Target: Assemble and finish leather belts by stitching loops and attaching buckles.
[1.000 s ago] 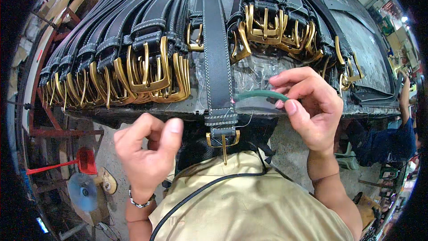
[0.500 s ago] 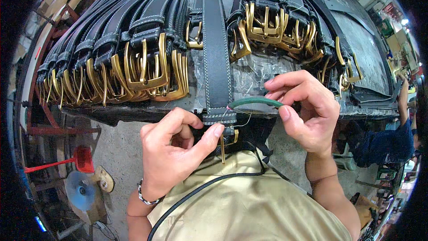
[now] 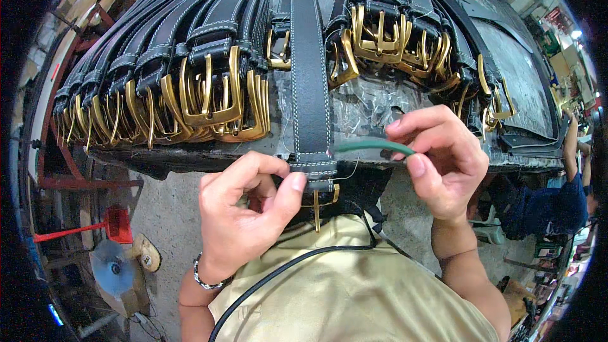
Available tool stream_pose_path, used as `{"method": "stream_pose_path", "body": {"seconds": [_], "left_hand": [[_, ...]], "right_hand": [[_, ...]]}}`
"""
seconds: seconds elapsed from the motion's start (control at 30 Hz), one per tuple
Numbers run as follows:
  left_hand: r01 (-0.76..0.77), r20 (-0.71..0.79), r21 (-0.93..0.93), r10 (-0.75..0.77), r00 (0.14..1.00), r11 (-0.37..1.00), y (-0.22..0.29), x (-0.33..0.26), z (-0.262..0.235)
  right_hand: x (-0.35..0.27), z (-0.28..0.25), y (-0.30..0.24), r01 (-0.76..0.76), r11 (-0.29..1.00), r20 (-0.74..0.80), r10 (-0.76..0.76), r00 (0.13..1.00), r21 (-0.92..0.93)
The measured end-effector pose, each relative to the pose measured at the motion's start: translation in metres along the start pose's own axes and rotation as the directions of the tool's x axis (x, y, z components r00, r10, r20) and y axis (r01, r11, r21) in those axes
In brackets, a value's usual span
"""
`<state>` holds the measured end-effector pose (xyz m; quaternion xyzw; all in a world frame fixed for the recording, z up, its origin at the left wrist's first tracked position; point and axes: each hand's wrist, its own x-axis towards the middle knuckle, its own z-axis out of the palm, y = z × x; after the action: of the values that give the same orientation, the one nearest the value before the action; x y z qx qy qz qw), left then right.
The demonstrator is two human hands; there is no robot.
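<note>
Left hand (image 3: 244,212) has been moving rightward since a second ago. Past the worktable's (image 3: 373,98) near edge, a white-stitched black leather belt (image 3: 311,82) is jutting; that hand is pinching its side, while the right hand (image 3: 451,164) is gripping a curved green rod (image 3: 375,144), its blurred tip perhaps touching the belt.

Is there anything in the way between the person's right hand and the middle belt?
Nothing visible blocks it. Between the right hand and the black belt is only the curved green piece this hand holds. A loose thread curls below it, and the left hand is at the belt's other edge.
</note>
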<state>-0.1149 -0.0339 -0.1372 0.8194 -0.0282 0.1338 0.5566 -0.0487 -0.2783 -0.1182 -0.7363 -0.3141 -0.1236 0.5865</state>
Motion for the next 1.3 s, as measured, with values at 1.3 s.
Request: {"method": "stream_pose_path", "body": {"seconds": [1.3], "left_hand": [[-0.467,0.009,0.234,0.479,0.878,0.853,0.0,0.005,-0.015]], "right_hand": [[-0.005,0.006,0.005,0.278,0.944,0.063,-0.27,0.961,-0.18]]}}
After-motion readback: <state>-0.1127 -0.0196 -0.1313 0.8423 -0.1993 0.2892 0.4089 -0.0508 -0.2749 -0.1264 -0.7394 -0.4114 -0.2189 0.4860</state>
